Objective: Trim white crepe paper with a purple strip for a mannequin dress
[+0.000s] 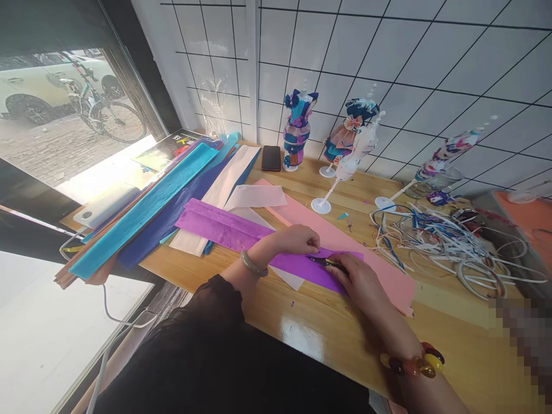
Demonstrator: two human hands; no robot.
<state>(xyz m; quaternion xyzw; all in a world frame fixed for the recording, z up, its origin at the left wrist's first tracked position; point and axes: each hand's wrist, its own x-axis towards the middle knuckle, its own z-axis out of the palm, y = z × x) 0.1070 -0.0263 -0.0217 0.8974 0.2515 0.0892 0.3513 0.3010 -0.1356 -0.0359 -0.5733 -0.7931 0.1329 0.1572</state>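
Observation:
A long strip of folded purple paper (pixel 228 225) lies slanting across the wooden table. My right hand (pixel 353 276) is closed on a small pair of scissors (pixel 321 261), whose blades lie at the purple paper. Just left of the blades, my left hand (pixel 299 238) has its fingers curled together over the purple paper, pinching its upper edge as far as I can see; the fingertips are partly hidden. Under the purple strip lie pink paper (pixel 314 221) and a pale translucent sheet (pixel 259 196).
Folded blue paper (pixel 146 210) and cream paper (pixel 233 172) are stacked at the left. A phone (pixel 271 158) lies near the wall. Small dress forms (pixel 297 129) stand at the back, one bare white form (pixel 351 158) nearer. Tangled paper strips (pixel 448 247) cover the right side.

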